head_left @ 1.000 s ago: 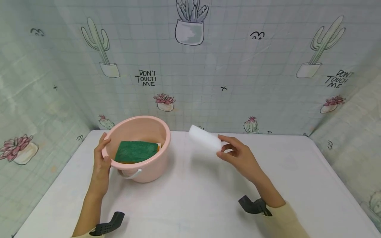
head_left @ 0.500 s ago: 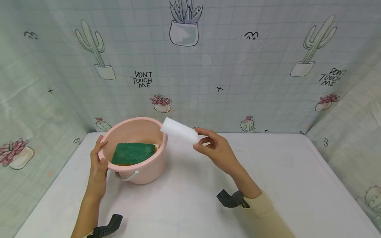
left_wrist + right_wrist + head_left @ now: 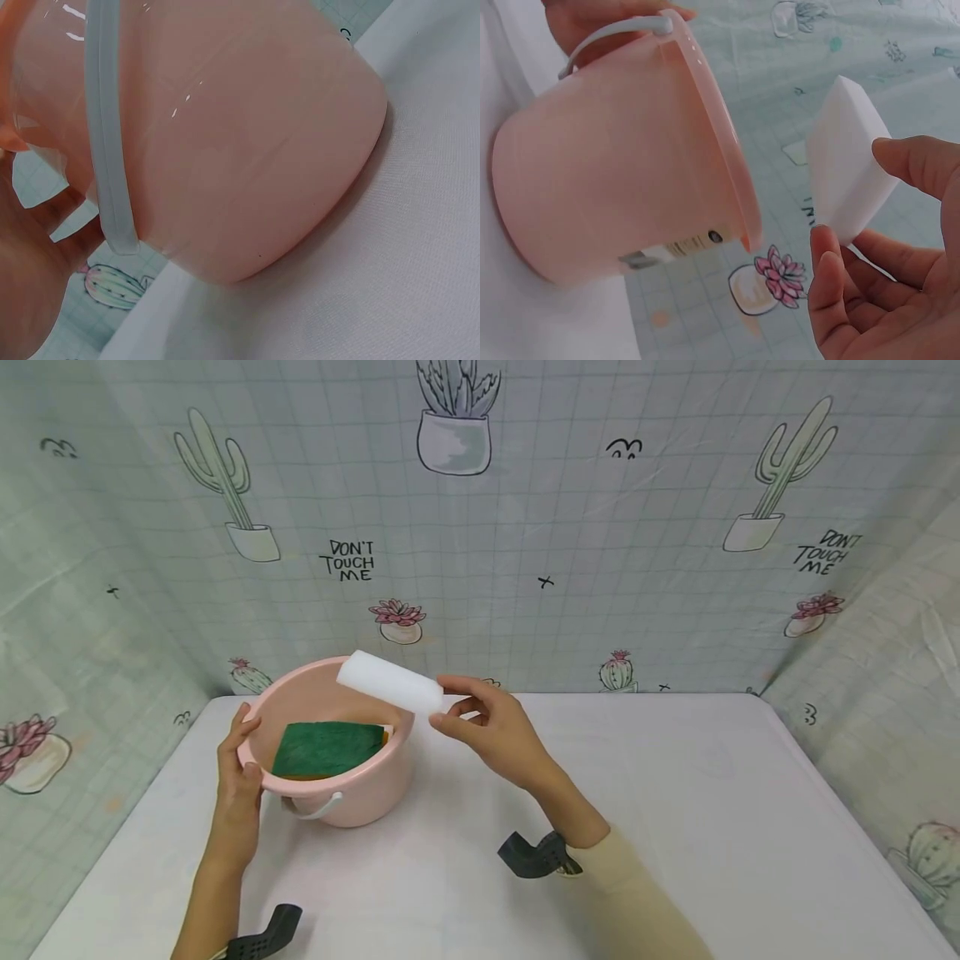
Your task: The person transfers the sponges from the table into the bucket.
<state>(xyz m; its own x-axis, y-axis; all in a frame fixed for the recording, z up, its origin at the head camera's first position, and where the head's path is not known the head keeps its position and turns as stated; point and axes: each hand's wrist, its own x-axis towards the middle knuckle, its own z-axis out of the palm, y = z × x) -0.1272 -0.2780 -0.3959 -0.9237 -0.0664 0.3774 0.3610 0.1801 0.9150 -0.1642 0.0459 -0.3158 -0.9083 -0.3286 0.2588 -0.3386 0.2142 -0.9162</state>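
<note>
A pink bucket (image 3: 375,789) stands on the left half of the white table, leaning slightly toward me. My left hand (image 3: 238,777) grips its left rim, fingers outside and thumb near the front. Inside lies a sponge (image 3: 328,748) with a green scouring face and a yellow-orange edge; something white shows beside it. My right hand (image 3: 498,731) pinches one end of a white melamine-type sponge block (image 3: 388,682), which hangs over the bucket's right rim. In the right wrist view the white block (image 3: 847,157) sits between thumb and fingertips, apart from the bucket (image 3: 615,165).
The bucket's pale handle (image 3: 318,810) hangs down at its front. Behind the white table (image 3: 675,810) hangs a cloth (image 3: 570,510) printed with cacti, and it also encloses both sides. Black wrist mounts (image 3: 536,856) sit on both forearms.
My right hand has carried the white block leftward, from beside the bucket to over its opening. The left hand keeps its grip on the rim. The head view has shifted slightly.
</note>
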